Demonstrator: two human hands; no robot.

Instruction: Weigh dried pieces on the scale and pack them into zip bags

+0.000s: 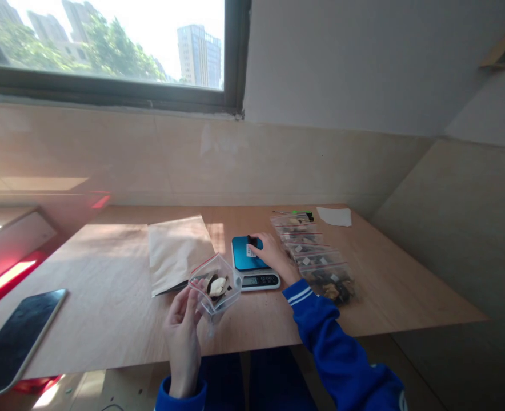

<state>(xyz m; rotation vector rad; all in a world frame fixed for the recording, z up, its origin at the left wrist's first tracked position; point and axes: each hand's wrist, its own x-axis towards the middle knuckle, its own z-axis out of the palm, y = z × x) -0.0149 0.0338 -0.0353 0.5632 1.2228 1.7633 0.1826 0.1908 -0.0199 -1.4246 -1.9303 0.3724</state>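
Note:
My left hand (186,319) grips the edge of a clear zip bag (231,288) with a red seal line. The bag's mouth gapes open, and pale and dark dried slices (218,287) lie inside. Over the blue plate of a digital kitchen scale (239,257), my right hand (270,251) has its fingers closed on a small dark piece (251,241) at the plate's upper right. A small white printed label (249,250) shows just below that piece. The scale's display (250,281) is lit, but its digits are too small to read.
Right of the scale, several filled zip bags (329,260) overlap in a row. Behind them lie a green-and-black pen-like object (301,213) and white paper (336,216). A large kraft paper bag (177,248) lies left; a phone (19,337) is at the near left.

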